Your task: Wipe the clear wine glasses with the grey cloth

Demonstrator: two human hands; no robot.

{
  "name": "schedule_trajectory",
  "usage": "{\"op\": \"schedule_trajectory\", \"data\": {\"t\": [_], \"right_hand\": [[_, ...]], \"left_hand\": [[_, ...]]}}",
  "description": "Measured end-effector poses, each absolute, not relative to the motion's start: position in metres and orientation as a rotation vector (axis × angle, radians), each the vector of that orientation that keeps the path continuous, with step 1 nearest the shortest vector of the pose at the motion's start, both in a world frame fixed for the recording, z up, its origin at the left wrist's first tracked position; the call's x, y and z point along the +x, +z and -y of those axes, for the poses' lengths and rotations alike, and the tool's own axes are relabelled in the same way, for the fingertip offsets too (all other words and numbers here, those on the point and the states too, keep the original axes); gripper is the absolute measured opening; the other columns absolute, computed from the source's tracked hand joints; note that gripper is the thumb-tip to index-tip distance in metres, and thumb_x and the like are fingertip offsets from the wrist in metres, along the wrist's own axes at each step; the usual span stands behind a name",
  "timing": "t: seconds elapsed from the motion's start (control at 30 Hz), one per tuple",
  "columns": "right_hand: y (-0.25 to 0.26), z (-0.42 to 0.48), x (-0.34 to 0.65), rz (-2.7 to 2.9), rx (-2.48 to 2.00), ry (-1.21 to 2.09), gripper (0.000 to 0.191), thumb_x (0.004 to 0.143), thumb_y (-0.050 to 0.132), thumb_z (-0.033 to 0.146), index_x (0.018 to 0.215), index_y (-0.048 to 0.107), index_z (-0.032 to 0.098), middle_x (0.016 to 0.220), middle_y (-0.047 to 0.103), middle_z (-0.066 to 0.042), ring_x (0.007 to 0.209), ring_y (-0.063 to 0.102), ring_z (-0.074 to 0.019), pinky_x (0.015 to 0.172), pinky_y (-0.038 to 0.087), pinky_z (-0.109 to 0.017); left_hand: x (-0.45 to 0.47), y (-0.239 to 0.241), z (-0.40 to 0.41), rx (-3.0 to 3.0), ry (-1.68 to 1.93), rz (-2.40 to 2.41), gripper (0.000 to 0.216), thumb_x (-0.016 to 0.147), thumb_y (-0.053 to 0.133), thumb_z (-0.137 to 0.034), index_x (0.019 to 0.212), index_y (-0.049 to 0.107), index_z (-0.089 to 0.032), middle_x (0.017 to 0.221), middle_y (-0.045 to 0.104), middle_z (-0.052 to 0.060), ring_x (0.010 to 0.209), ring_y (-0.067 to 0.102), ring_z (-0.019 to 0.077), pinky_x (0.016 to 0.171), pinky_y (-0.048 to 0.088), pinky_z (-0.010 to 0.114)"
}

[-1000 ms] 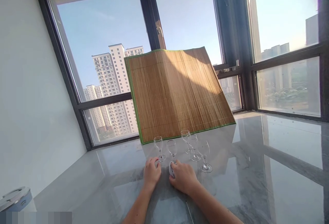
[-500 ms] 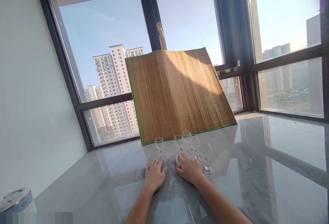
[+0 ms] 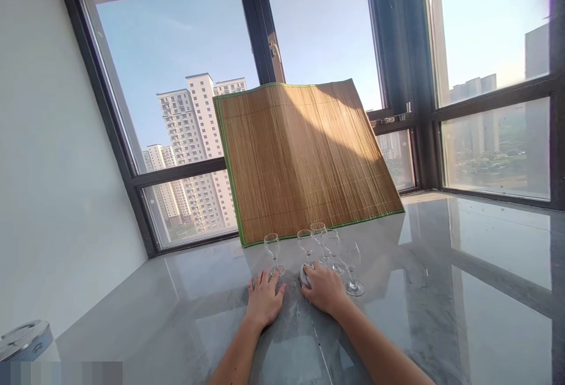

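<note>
before the green-edged brown bamboo mat (image 3: pixel 304 155), the right hand (image 3: pixel 325 288) clasps a rounded white object (image 3: pixel 303 275) (partly hidden) in its fingers; the left hand (image 3: pixel 265 302), fingers apart, lies by a clear stemmed glass (image 3: pixel 272 247).

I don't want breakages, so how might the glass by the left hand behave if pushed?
The glass looks apt to tip, its bowl perched on a slim stem. Its thin, clear wall suggests fragility. On the glossy counter, its foot might slide.
</note>
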State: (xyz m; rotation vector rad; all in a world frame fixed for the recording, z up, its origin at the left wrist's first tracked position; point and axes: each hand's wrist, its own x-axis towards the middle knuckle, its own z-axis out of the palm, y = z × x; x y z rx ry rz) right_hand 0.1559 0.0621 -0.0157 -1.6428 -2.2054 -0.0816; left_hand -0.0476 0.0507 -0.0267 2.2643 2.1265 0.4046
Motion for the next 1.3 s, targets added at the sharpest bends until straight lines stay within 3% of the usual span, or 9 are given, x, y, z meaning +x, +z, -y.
{"op": "schedule_trajectory", "data": {"t": [0.3,0.43,0.57,0.67,0.73,0.83,0.9,1.1,1.3], "right_hand": [[-0.010,-0.047,0.162,2.238,-1.597,0.029,0.029,0.084,0.050,0.027,0.110,0.063,0.025,0.112,0.067,-0.009,0.090,0.069,-0.0242,0.070,0.043,-0.032],[-0.006,-0.045,0.163,2.218,-1.496,0.131,0.041,0.081,0.051,0.022,0.121,0.056,0.023,0.117,0.066,-0.008,0.093,0.068,-0.0237,0.072,0.043,-0.031],[-0.002,-0.042,0.162,2.209,-1.431,0.181,0.045,0.080,0.054,0.024,0.124,0.051,0.018,0.121,0.064,-0.011,0.102,0.064,-0.0250,0.078,0.044,-0.032],[-0.002,-0.038,0.161,2.243,-1.389,0.180,0.055,0.074,0.063,0.032,0.126,0.051,0.018,0.123,0.061,-0.012,0.111,0.057,-0.0285,0.082,0.045,-0.034],[-0.003,-0.038,0.160,2.282,-1.354,0.186,0.063,0.068,0.066,0.031,0.127,0.050,0.018,0.123,0.060,-0.013,0.114,0.054,-0.0307,0.085,0.046,-0.035],[-0.009,-0.041,0.161,2.305,-1.284,0.248,0.061,0.068,0.057,0.015,0.128,0.047,0.015,0.122,0.060,-0.014,0.110,0.057,-0.0282,0.087,0.045,-0.035],[-0.012,-0.043,0.160,2.286,-1.224,0.306,0.060,0.069,0.051,0.008,0.128,0.045,0.014,0.120,0.061,-0.013,0.107,0.060,-0.0251,0.088,0.045,-0.033],[-0.011,-0.038,0.149,2.139,-1.036,0.350,0.059,0.077,0.052,0.011,0.133,0.037,0.019,0.127,0.061,-0.012,0.106,0.063,-0.0239,0.087,0.046,-0.031],[0.006,-0.021,0.137,2.172,-0.911,0.119,0.052,0.076,0.051,0.008,0.126,0.049,0.023,0.112,0.068,-0.008,0.103,0.062,-0.0243,0.081,0.045,-0.030]], "left_hand": [[-0.041,-0.017,-0.042,2.270,0.442,-2.159,0.050,0.096,0.033,-0.049,0.135,0.059,-0.031,0.145,0.055,0.006,0.139,0.040,0.0316,0.118,0.017,0.062],[-0.034,-0.007,-0.034,2.329,0.678,-2.284,0.038,0.092,0.043,-0.046,0.090,0.074,-0.024,0.112,0.070,0.011,0.119,0.055,0.0318,0.111,0.027,0.056],[-0.039,-0.001,-0.036,1.989,1.054,-2.344,0.042,0.091,0.042,-0.041,0.059,0.061,-0.022,0.073,0.067,0.009,0.085,0.065,0.0282,0.079,0.045,0.039],[-0.050,-0.003,-0.045,1.626,1.366,-2.179,0.033,0.089,0.043,-0.041,0.069,0.060,-0.021,0.073,0.067,0.008,0.077,0.066,0.0253,0.069,0.045,0.033],[-0.056,-0.008,-0.053,1.538,1.467,-2.082,0.026,0.088,0.045,-0.038,0.093,0.063,-0.019,0.095,0.071,0.012,0.090,0.068,0.0243,0.073,0.048,0.030],[-0.059,-0.018,-0.062,1.598,1.441,-1.941,0.050,0.083,0.054,-0.037,0.129,0.049,-0.019,0.125,0.067,0.015,0.111,0.065,0.0227,0.081,0.050,0.027],[-0.059,-0.025,-0.067,1.657,1.362,-1.809,0.063,0.081,0.058,-0.038,0.138,0.042,-0.019,0.123,0.068,0.014,0.114,0.065,0.0229,0.086,0.050,0.028],[-0.049,-0.027,-0.062,1.870,1.269,-1.791,0.032,0.088,0.045,-0.037,0.105,0.064,-0.017,0.097,0.072,0.009,0.092,0.067,0.0239,0.083,0.049,0.035],[-0.024,-0.008,-0.036,2.527,0.973,-1.917,0.023,0.085,0.046,-0.014,0.079,0.067,-0.022,0.085,0.070,0.006,0.086,0.060,0.0236,0.085,0.041,0.036]]}}
